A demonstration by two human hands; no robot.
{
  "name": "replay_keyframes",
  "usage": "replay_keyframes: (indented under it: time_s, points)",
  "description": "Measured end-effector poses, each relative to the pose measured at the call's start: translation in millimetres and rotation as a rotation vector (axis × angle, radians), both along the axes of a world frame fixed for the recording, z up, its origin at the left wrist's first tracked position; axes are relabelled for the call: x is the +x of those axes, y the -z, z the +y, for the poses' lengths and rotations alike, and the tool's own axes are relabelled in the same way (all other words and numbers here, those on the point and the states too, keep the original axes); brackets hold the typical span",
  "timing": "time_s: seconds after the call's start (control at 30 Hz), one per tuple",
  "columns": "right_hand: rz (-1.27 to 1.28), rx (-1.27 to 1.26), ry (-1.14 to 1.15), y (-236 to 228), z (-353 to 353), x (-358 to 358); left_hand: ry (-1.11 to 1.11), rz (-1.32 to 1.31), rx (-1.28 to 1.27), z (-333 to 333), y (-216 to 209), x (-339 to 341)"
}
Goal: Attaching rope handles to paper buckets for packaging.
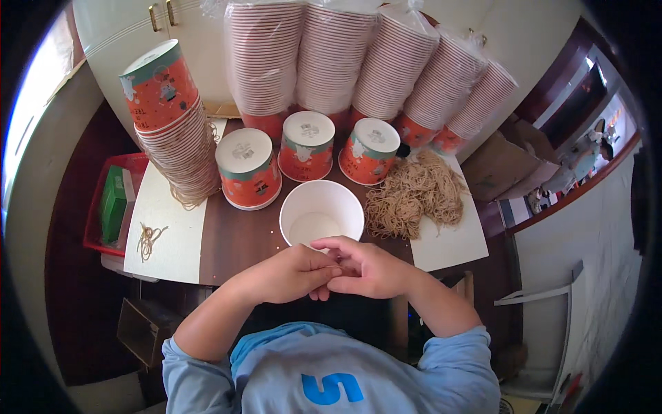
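Note:
My left hand (301, 272) and my right hand (372, 266) meet at the table's front edge, fingers curled and pressed against each other. Anything between them is too small or hidden to make out. Just beyond my fingertips, a white paper bucket (322, 200) stands mouth up, its inside bare. Behind it, three orange and green printed paper buckets rest upside down: one at left (249, 172), one in the middle (307, 148) and one at right (370, 153). Right of the white bucket lies a tangled heap of thin tan cord (417, 196).
Tall plastic-wrapped stacks of paper buckets (263, 62) line the back. A leaning bucket stack (176, 138) with cords hanging over it stands at left, near a few loose cords (148, 241). Beyond the table are a red crate (103, 200) and a cardboard box (510, 159).

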State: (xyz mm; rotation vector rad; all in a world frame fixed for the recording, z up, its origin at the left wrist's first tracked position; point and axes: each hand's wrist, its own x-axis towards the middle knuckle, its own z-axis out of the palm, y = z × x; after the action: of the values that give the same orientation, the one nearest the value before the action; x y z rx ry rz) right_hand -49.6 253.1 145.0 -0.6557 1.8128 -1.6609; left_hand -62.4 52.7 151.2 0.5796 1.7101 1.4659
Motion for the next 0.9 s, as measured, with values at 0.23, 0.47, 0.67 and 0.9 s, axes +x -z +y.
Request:
replay_keyframes:
  time_s: [0.23, 0.47, 0.67, 0.9]
  points:
    - [0.855, 0.233, 0.252, -1.3, 2.7, 5.5, 0.015, -0.256, 0.101, -13.9, 7.7, -6.3]
    - [0.943, 0.251, 0.329, 4.0, 4.0, 8.8, -0.127, -0.650, 0.416, -15.1, 38.5, 3.3]
    - [1.053, 0.275, 0.319, 5.1, 2.0, 11.2, -0.158, -0.570, 0.329, -10.1, 40.6, 12.8]
    - [1.114, 0.268, 0.310, 7.0, 0.1, 12.9, -0.206, -0.504, 0.318, -5.8, 41.7, 16.0]
